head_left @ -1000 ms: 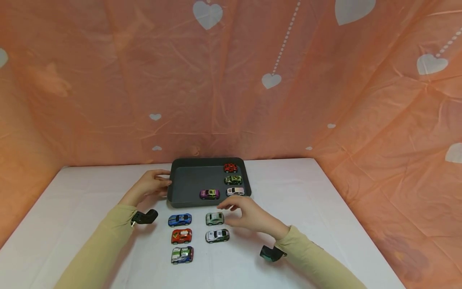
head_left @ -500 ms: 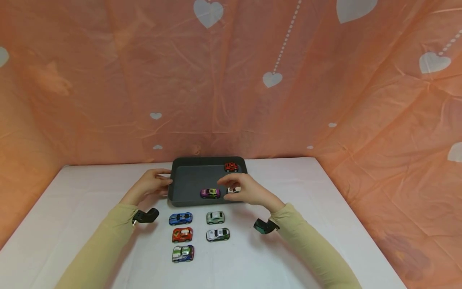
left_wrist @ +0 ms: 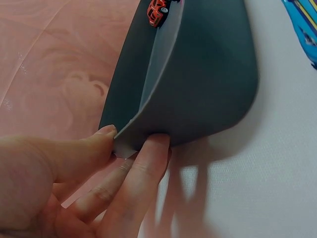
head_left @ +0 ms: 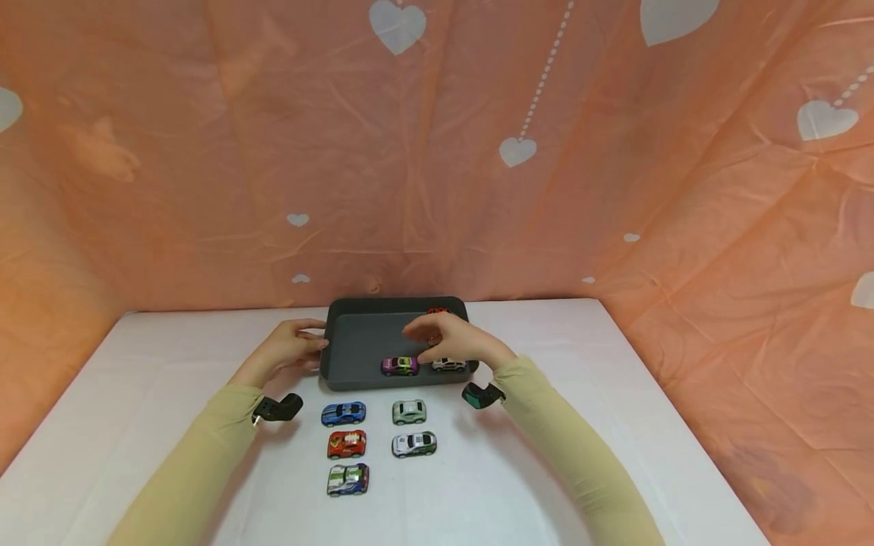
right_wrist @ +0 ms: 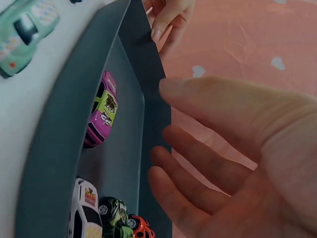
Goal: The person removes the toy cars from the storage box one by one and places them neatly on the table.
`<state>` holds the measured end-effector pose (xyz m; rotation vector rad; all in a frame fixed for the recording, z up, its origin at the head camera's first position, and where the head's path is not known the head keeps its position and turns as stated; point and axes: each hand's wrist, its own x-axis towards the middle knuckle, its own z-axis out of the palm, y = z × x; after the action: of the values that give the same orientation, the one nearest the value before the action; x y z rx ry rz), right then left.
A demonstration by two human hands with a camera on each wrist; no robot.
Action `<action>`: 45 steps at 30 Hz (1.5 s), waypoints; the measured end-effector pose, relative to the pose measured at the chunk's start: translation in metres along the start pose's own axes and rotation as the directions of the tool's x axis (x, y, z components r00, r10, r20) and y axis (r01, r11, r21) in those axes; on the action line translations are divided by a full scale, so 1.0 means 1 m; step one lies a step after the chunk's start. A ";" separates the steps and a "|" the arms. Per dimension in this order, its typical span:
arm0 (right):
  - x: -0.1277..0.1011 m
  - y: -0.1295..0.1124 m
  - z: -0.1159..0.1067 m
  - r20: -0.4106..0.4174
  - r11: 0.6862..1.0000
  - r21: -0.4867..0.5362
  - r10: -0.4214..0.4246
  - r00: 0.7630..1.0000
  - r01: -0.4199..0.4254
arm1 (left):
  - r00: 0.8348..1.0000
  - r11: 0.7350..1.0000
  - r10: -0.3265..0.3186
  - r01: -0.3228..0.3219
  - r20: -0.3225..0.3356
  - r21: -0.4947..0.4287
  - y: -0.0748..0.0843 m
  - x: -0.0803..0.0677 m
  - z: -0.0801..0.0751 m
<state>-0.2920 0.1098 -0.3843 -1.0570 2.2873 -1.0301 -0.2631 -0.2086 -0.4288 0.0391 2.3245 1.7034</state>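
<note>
My left hand [head_left: 283, 353] pinches the left rim of the dark grey tray [head_left: 362, 337]; in the left wrist view the thumb [left_wrist: 84, 153] is on the rim and fingers press the outer wall. Over the tray's right part hovers my right hand [head_left: 460, 339], its fingers loosely spread with nothing between them. Inside the tray are a purple toy car [head_left: 399, 366], a white one [right_wrist: 84, 210], a green-and-black one [right_wrist: 114, 215] and a red one [right_wrist: 141, 228]. In the head view, my right hand covers the green-and-black car and part of the red one.
On the white tablecloth [head_left: 546, 364] before the tray, two columns hold a blue toy car [head_left: 344, 413], a red one [head_left: 347, 444], a green-and-white one [head_left: 348, 479], a pale green one [head_left: 410, 412] and a silver one [head_left: 413, 444]. Behind hangs an orange sheet [head_left: 437, 205] with hearts.
My right hand has moved forward from beside the pale green car to above the tray's right part. My left hand stays at the tray's left rim. The cars look unmoved.
</note>
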 end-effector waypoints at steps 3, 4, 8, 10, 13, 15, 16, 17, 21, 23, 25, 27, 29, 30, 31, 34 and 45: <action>0.007 0.001 0.000 0.030 1.000 0.015 0.021 0.999 -0.021 | 1.000 1.000 0.002 -0.002 -0.003 0.007 0.001 0.000 0.000; 0.010 0.001 0.000 0.035 1.000 0.011 0.026 0.999 -0.027 | 1.000 1.000 0.002 -0.002 -0.006 0.011 0.001 0.001 0.000; 0.018 0.001 0.002 0.053 0.999 -0.009 0.035 0.998 -0.035 | 1.000 1.000 -0.002 0.002 -0.003 0.002 0.001 0.001 -0.001; 0.021 0.001 0.004 0.058 0.999 -0.013 0.040 0.998 -0.039 | 1.000 1.000 -0.005 0.005 0.002 -0.017 0.001 0.000 -0.001; 0.025 0.002 0.005 0.067 0.998 -0.002 0.060 0.996 -0.060 | 1.000 1.000 -0.003 0.003 0.008 -0.027 0.000 0.001 -0.001; 0.027 0.003 0.006 0.075 0.997 0.013 0.077 0.994 -0.078 | 1.000 1.000 -0.002 0.002 0.010 -0.027 0.000 0.001 -0.001; 0.028 0.004 0.007 0.078 0.996 0.015 0.086 0.993 -0.088 | 1.000 1.000 -0.001 0.001 0.009 -0.023 0.000 0.001 -0.001; 0.028 0.004 0.007 0.084 0.995 0.018 0.094 0.992 -0.096 | 1.000 1.000 0.000 0.000 0.009 -0.020 0.000 0.001 -0.001; 0.030 0.008 0.010 0.102 0.994 0.015 0.106 0.989 -0.108 | 1.000 1.000 -0.003 0.003 0.014 -0.021 -0.001 0.000 -0.001; 0.031 0.009 0.011 0.107 0.995 0.010 0.102 0.989 -0.104 | 1.000 1.000 -0.004 0.005 0.011 -0.021 -0.001 0.000 -0.001; 0.032 0.010 0.012 0.109 0.994 0.009 0.107 0.988 -0.109 | 1.000 1.000 0.006 -0.006 0.014 -0.021 -0.002 0.000 -0.002; 0.032 0.010 0.013 0.107 0.993 0.009 0.117 0.987 -0.119 | 1.000 1.000 0.010 -0.010 0.012 -0.013 -0.001 0.000 -0.002; 0.033 0.010 0.014 0.109 0.992 0.012 0.127 0.986 -0.129 | 1.000 1.000 0.004 -0.004 0.009 -0.003 -0.001 -0.001 -0.003; 0.034 0.010 0.014 0.109 0.991 0.014 0.133 0.985 -0.135 | 1.000 1.000 0.000 0.000 0.011 0.001 0.000 -0.001 -0.003; 0.034 0.010 0.015 0.109 0.990 0.010 0.137 0.985 -0.139 | 1.000 1.000 -0.009 0.009 0.010 0.008 0.000 -0.001 -0.003; 0.036 0.010 0.016 0.105 0.989 -0.004 0.144 0.984 -0.145 | 1.000 1.000 -0.024 0.024 0.013 0.009 0.000 -0.002 -0.003; 0.040 0.009 0.020 0.108 0.983 -0.020 0.185 0.977 -0.184 | 1.000 1.000 -0.028 0.028 0.013 0.009 -0.001 0.000 -0.004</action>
<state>-0.3086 0.0729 -0.4066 -0.8635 2.2543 -0.8660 -0.2635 -0.2125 -0.4287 0.0199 2.3122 1.6746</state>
